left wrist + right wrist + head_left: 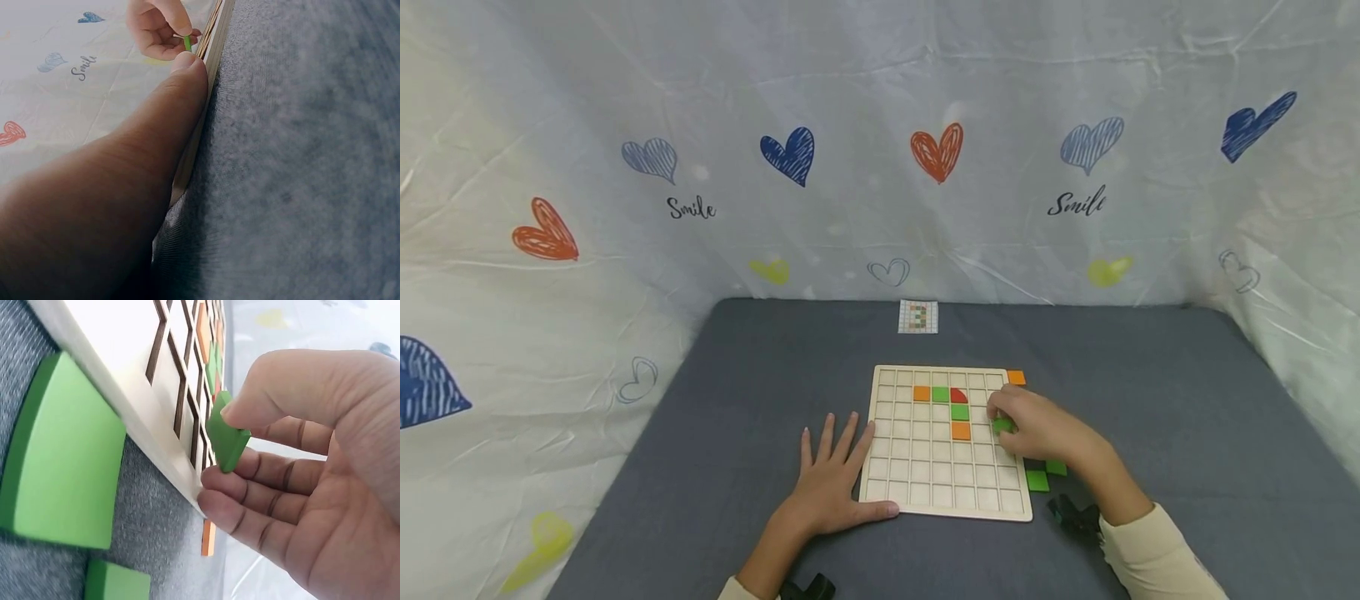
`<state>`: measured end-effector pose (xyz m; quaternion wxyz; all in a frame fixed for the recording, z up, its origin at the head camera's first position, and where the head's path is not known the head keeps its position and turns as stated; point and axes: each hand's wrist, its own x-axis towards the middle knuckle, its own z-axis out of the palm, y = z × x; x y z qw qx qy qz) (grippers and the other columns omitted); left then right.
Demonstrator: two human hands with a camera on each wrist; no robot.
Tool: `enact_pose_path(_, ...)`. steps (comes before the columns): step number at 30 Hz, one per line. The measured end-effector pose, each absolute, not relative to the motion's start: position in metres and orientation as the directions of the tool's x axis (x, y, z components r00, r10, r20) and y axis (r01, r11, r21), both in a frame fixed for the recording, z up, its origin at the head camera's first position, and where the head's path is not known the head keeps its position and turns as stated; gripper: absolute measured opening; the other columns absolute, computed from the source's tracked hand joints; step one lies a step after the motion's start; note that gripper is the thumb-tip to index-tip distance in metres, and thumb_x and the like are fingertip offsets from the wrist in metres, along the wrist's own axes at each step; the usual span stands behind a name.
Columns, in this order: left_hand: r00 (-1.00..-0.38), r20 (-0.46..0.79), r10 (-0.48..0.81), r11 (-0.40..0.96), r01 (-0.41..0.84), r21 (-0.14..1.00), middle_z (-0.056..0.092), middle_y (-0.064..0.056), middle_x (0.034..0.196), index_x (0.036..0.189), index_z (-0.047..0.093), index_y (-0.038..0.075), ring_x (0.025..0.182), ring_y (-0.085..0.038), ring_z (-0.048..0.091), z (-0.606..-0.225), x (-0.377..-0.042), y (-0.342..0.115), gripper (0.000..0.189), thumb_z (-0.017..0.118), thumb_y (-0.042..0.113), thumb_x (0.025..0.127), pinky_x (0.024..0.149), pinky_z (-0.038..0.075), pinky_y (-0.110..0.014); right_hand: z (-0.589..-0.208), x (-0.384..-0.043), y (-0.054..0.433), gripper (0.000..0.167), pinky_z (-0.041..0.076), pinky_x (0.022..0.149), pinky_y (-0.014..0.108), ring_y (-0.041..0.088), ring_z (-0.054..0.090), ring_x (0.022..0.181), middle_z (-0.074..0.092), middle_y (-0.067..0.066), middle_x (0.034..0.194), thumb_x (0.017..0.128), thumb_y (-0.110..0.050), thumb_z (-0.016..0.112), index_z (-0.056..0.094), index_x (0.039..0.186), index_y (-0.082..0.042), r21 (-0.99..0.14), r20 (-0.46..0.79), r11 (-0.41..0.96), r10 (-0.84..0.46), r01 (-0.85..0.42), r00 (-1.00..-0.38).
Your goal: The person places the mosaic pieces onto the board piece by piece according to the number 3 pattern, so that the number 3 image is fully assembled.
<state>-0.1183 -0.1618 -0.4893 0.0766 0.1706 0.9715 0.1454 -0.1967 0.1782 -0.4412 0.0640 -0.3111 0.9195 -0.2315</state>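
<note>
A pale wooden grid board (917,475) lies on the dark cloth. Over its right edge my right hand (1043,425) pinches a green square tile (226,434) between thumb and fingers. Spread out flat, my left hand (831,492) rests at the board's left side, its thumb on the front left corner. Seated in the grid's upper part are an orange tile (922,393), a green tile (940,394) and a red quarter-round tile (958,396). Below the red one sit another green tile (959,412) and another orange tile (961,431).
Right of the board lie loose green tiles (1037,481) and, at its far corner, an orange tile (1016,377). A small printed pattern card (918,317) is at the table's back edge. Behind hangs a white curtain (850,75) with printed hearts.
</note>
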Motion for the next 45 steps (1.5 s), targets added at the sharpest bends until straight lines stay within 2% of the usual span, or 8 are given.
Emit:
enact_pose_path(10,-0.929,-0.105,0.354,0.899,0.307,0.312,0.006,-0.010,0.167,0.163,0.016,0.023,0.150,-0.042,-0.009,-0.488,-0.118,-0.161,0.116,0.049,0.091,0.075,0.110,-0.008,-0.071,-0.441,-0.199,0.164,0.027,0.047,0.069,0.031,0.011,0.050,0.079,0.058,-0.004,0.091,0.078,0.009,0.060,0.066,0.093,-0.012,-0.453,0.091,0.641,-0.658,-0.620,-0.747)
enact_pose_path(16,-0.931,-0.103,0.350,0.902,0.305,0.306,0.006,-0.010,0.167,0.163,0.016,0.023,0.150,-0.042,-0.008,-0.488,-0.118,-0.162,0.117,0.048,0.091,0.075,0.110,-0.008,-0.071,-0.437,-0.198,0.151,0.023,0.049,0.070,0.032,0.013,0.052,0.081,0.060,-0.003,0.092,0.080,0.008,0.066,0.068,0.093,-0.011,-0.440,0.119,0.609,-0.689,-0.660,-0.715)
enact_pose_path(24,-0.931,-0.099,0.352,0.902,0.309,0.301,0.006,-0.010,0.167,0.163,0.015,0.023,0.150,-0.042,-0.008,-0.491,-0.118,-0.162,0.116,0.048,0.091,0.075,0.110,-0.007,-0.071,-0.441,-0.198,0.134,0.023,0.052,0.075,0.035,0.017,0.059,0.088,0.063,-0.002,0.092,0.079,0.009,0.067,0.072,0.088,-0.012,-0.413,0.163,0.569,-0.722,-0.711,-0.673)
enact_pose_path(30,-0.931,-0.083,0.355,0.901,0.316,0.298,0.007,-0.010,0.167,0.163,0.016,0.023,0.150,-0.043,-0.007,-0.491,-0.118,-0.162,0.116,0.048,0.091,0.075,0.110,-0.006,-0.071,-0.446,-0.199,0.124,0.024,0.049,0.072,0.031,0.011,0.053,0.078,0.060,-0.003,0.083,0.078,0.011,0.066,0.071,0.081,-0.012,-0.407,0.197,0.520,-0.753,-0.751,-0.628)
enact_pose_path(36,-0.932,-0.075,0.354,0.898,0.317,0.304,0.007,-0.010,0.167,0.163,0.017,0.023,0.150,-0.042,-0.007,-0.491,-0.118,-0.162,0.116,0.050,0.090,0.075,0.110,-0.007,-0.071,-0.446,-0.199,0.119,0.029,0.050,0.076,0.034,0.013,0.054,0.077,0.060,-0.002,0.083,0.075,0.016,0.060,0.071,0.082,-0.010,-0.406,0.197,0.505,-0.766,-0.762,-0.612)
enact_pose_path(39,-0.932,-0.080,0.353,0.898,0.314,0.308,0.007,-0.010,0.167,0.163,0.017,0.022,0.150,-0.043,-0.008,-0.490,-0.118,-0.162,0.116,0.050,0.090,0.075,0.110,-0.007,-0.071,-0.445,-0.198,0.117,0.030,0.050,0.074,0.033,0.014,0.053,0.075,0.059,-0.002,0.081,0.073,0.017,0.058,0.072,0.080,-0.009,-0.409,0.192,0.505,-0.767,-0.760,-0.613)
enact_pose_path(42,-0.932,-0.082,0.352,0.899,0.312,0.308,0.008,-0.010,0.167,0.163,0.017,0.022,0.150,-0.043,-0.007,-0.490,-0.118,-0.162,0.116,0.050,0.090,0.075,0.110,-0.007,-0.071,-0.444,-0.198,0.115,0.031,0.045,0.067,0.029,0.012,0.047,0.070,0.056,-0.003,0.076,0.072,0.018,0.058,0.071,0.076,-0.010,-0.398,0.192,0.509,-0.767,-0.763,-0.612)
enact_pose_path(45,-0.933,-0.082,0.351,0.900,0.312,0.304,0.008,-0.010,0.167,0.163,0.017,0.022,0.150,-0.043,-0.007,-0.491,-0.118,-0.162,0.117,0.050,0.091,0.075,0.110,-0.006,-0.071,-0.444,-0.199,0.112,0.032,0.042,0.065,0.027,0.010,0.044,0.068,0.053,-0.005,0.073,0.071,0.019,0.058,0.070,0.073,-0.011,-0.375,0.199,0.507,-0.774,-0.776,-0.601)
